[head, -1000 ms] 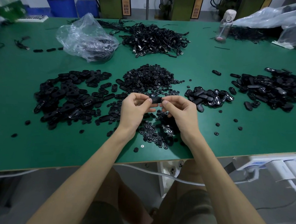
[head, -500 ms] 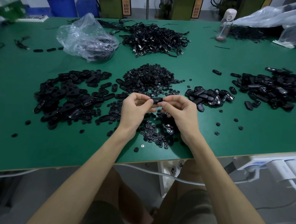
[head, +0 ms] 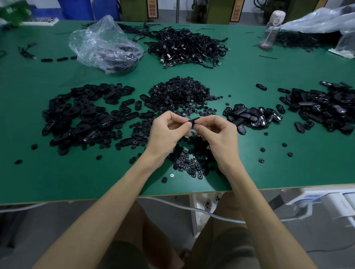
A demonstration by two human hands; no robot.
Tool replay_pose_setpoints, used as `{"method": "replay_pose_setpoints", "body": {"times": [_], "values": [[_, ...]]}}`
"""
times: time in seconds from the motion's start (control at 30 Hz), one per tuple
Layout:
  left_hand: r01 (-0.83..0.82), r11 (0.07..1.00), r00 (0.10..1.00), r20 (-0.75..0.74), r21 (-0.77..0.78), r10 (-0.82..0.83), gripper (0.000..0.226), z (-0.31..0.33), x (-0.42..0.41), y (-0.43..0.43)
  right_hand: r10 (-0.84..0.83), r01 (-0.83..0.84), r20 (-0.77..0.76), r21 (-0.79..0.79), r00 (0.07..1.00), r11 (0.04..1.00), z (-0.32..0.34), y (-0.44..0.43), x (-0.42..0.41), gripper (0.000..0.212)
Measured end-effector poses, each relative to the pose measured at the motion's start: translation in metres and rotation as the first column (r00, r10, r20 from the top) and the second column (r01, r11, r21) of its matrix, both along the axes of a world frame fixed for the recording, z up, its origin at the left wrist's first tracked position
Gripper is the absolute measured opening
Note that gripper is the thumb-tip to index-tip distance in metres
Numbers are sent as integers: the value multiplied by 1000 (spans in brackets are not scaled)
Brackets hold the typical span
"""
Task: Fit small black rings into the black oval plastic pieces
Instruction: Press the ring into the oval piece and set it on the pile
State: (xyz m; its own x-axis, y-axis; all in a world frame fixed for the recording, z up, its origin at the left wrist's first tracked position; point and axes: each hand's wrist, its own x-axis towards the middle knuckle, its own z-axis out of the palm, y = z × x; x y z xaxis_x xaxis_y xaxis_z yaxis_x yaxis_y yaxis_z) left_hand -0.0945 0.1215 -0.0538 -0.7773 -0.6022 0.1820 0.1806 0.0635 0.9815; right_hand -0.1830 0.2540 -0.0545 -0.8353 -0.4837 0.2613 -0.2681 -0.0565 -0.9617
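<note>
— Both hands meet at the centre of the frame. The left hand (head: 168,131) and the right hand (head: 216,137) each pinch one end of a single black oval piece (head: 193,121) between thumb and forefinger, with the other fingers curled in loosely.

— How does the piece lie?

— Its long axis runs left to right across the frame, with the right end tipped slightly upward. It is held above the green table (head: 22,176), clear of the heaps. Only a dark sliver shows between the fingertips, so whether a ring sits in it cannot be told.

— And around the hands?

— Scattered small black rings (head: 191,162) lie on the table beneath the wrists. A denser ring heap (head: 179,94) sits just above the hands in the frame.

— Further out?

— At centre left spreads a wide pile of oval pieces (head: 83,115). Just right of the right hand is a smaller glossy pile (head: 251,117), and a larger pile (head: 331,109) reaches the right edge. Toward the top, a crumpled clear plastic bag (head: 105,45) sits beside a tangle of black cords (head: 187,46). A clear bottle (head: 271,29) stands at upper right. A white power strip (head: 323,199) shows at the table's near edge, lower right.
</note>
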Motion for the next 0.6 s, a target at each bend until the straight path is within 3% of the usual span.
{"method": "replay_pose_setpoints", "body": {"times": [0.17, 0.6], "values": [[19, 1000, 1000, 8, -15, -19, 12, -1, 0, 0, -39, 40, 32, -15, 999, 999, -1, 0, 0, 17], [33, 999, 999, 18, -10, -33, 14, 2, 1, 0, -61, 61, -1, 30, 998, 998, -1, 0, 0, 9]]}}
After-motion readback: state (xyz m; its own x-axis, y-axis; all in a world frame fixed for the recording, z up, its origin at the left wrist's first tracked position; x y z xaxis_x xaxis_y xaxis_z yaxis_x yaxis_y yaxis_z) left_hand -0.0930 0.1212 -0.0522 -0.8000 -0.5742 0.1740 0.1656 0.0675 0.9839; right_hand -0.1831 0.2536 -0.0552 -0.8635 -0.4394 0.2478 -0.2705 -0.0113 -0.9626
